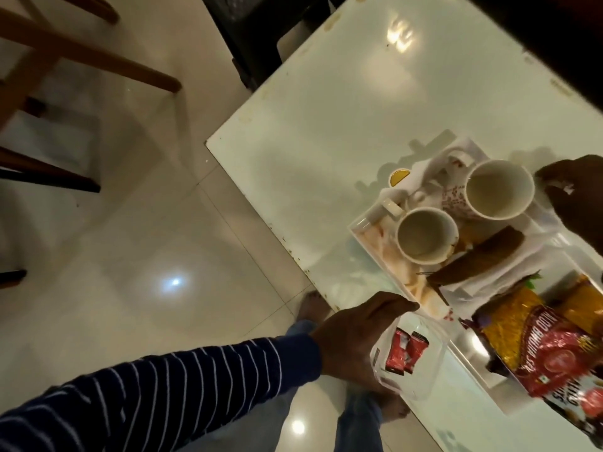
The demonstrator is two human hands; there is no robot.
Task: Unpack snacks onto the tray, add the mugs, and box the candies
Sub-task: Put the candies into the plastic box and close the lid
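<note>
Holding red candies (406, 352), clear box (424, 380) in left grip (352, 340); right grip (574, 197) seemingly open.

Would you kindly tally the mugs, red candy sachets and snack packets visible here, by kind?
Mugs: 2, the larger mug and the smaller mug
Red candy sachets: 2, in the clear box, first sachet and second sachet
Snack packets: 1, the red packet
Total: 5

Red snack packet (554, 363) reads "ALOO BHUJIA" (upside down), mug print illegible
</note>
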